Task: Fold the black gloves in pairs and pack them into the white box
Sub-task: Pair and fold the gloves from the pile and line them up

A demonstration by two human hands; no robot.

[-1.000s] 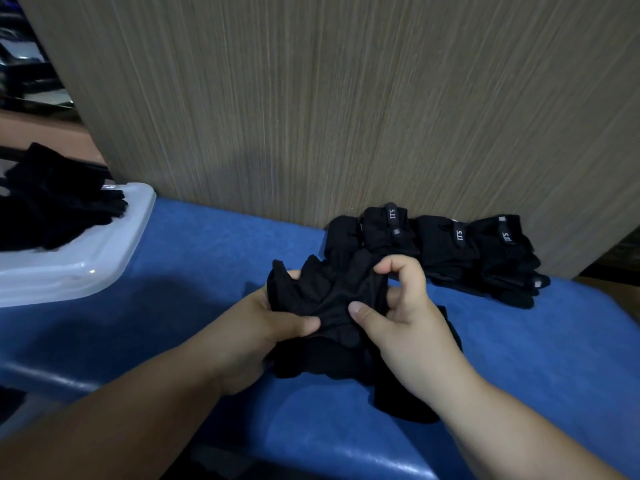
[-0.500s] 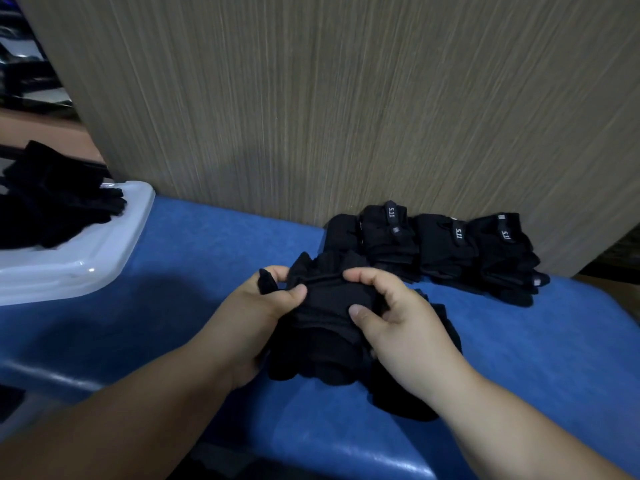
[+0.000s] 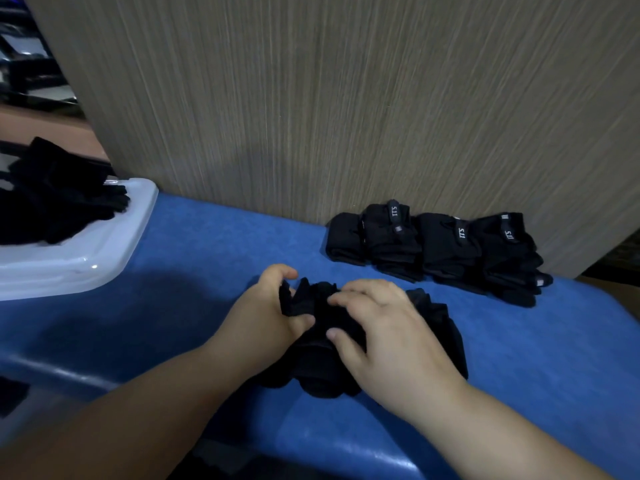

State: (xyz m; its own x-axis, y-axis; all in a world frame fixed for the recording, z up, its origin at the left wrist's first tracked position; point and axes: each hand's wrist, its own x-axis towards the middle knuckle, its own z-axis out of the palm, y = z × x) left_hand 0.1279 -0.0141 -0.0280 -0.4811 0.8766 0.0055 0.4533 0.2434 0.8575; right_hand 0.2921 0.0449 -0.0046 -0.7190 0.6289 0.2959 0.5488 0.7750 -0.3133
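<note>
step: folding, a pair [image 3: 311, 370] lies on the table [image 3: 207, 258], right of the box [image 3: 104, 252] | left hand [image 3: 265, 308] pinches the finger ends, probably to align them | right hand [image 3: 384, 329] grips the fold so it cannot open | folded row [image 3: 433, 249] further right of the box, not yet packed

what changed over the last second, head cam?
The fingers of the gloves, upright before, got folded down; the bundle is flatter. The right hand dropped from hooking them to holding the fold down. The left hand still grips the left edge. The folded row and white box are unchanged.
</note>
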